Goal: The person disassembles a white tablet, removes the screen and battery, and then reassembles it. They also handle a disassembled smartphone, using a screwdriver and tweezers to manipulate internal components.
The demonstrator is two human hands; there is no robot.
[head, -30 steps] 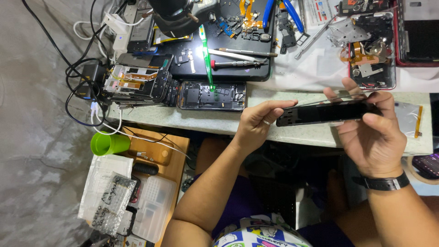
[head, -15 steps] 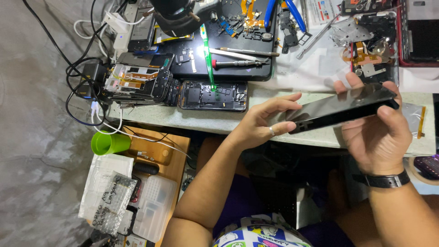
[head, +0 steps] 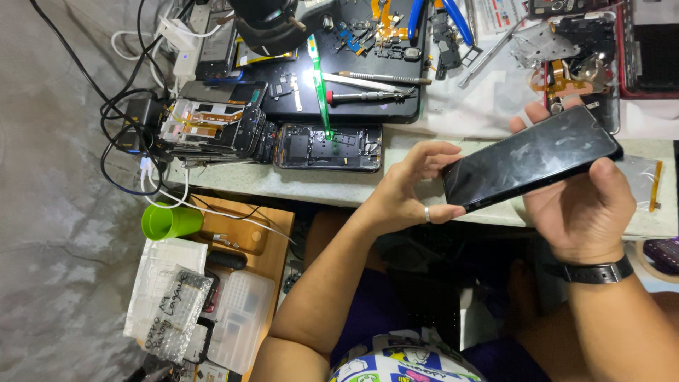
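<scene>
A black smartphone [head: 530, 157] with a smudged dark screen is held over the front edge of the workbench, screen tilted up toward me. My right hand [head: 583, 212], with a black wristwatch, cradles its right end from below, thumb on the near edge. My left hand [head: 407, 194], wearing a ring, pinches the phone's left end between thumb and fingers. An opened phone body [head: 327, 147] with bare internals lies flat on the bench, left of my left hand.
A black work mat [head: 353, 64] holds screwdrivers, green tweezers and small parts. A stack of phone frames [head: 212, 127] and tangled cables sit at left. A green cup [head: 170, 221], plastic boxes and bubble bags rest on a low wooden stand. A red-framed device [head: 647, 49] lies at far right.
The phone has turned from edge-on to screen-up and tilted, rising at its right end. My left hand has shifted from gripping the end to pinching its corner.
</scene>
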